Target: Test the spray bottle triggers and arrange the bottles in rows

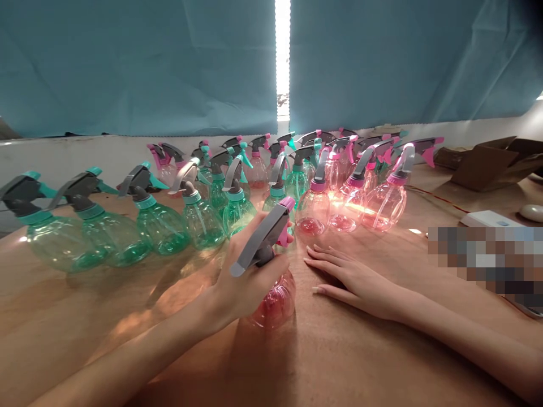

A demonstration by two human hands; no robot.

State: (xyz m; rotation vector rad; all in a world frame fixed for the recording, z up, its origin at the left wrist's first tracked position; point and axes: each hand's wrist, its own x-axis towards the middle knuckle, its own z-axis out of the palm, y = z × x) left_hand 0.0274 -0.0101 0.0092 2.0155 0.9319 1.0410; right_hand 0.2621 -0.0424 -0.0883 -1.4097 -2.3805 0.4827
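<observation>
Your view is dim and blue-tinted. A blown-out strip of daylight (282, 56) splits the curtains (139, 62), throwing pink and green glints through the bottles (352, 209) onto the table (339, 362). Edges bend; a pixelated patch (487, 260) sits right.

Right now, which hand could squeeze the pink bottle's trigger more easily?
Probably the left hand: its fingers wrap the neck of the pink bottle. The right hand lies flat on the table.

Assembly workshop (rows of spray bottles (163, 226))
</observation>
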